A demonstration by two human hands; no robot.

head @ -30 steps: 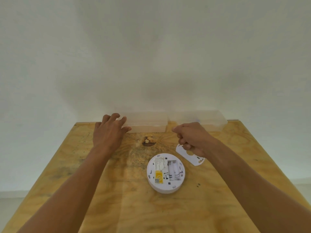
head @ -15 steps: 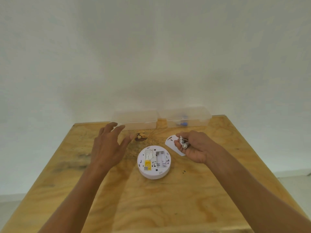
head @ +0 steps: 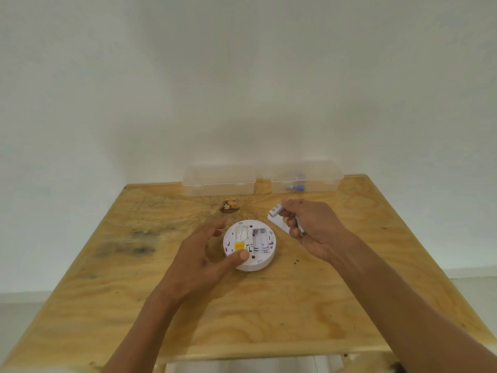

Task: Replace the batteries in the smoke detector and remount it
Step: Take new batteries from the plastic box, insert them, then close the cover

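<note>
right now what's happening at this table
A person is partway through a battery swap on a smoke detector, which lies back-up on the wooden table with its battery bay exposed. The left hand steadies it, thumb on its near edge. The right hand holds batteries just right of the detector, above a white mounting plate. Two clear plastic boxes sit along the far edge.
</note>
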